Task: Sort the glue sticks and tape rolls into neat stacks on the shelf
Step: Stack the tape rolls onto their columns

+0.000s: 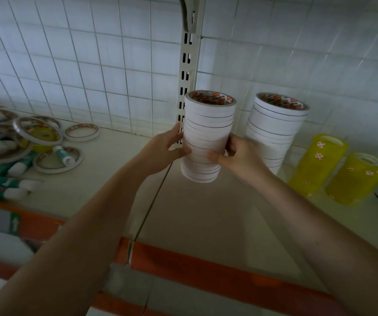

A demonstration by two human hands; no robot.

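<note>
**Both hands carry a tall tape stack toward its place**

The left hand [167,147] and right hand [233,156] each grasp the low part of a tall stack of white tape rolls [208,135], thumbs across the near face and fingers curled behind it. The stack leans a little, and its base appears to be just above the shelf [197,215], though I cannot tell whether it touches.

Just beyond the right hand stands a finished stack of white tape rolls [274,131], with two yellow flowered tape stacks [340,169] further out to the right. Well out past the left hand lie loose tape rolls [37,135] and glue sticks [7,183] in a jumble, not yet sorted.

To do this step well, I judge the stack should come down flat and upright, beside the finished one without knocking it. Because the grip is low, the top rolls may slide; squeezing evenly and squaring the column before letting go should keep it neat.
</note>
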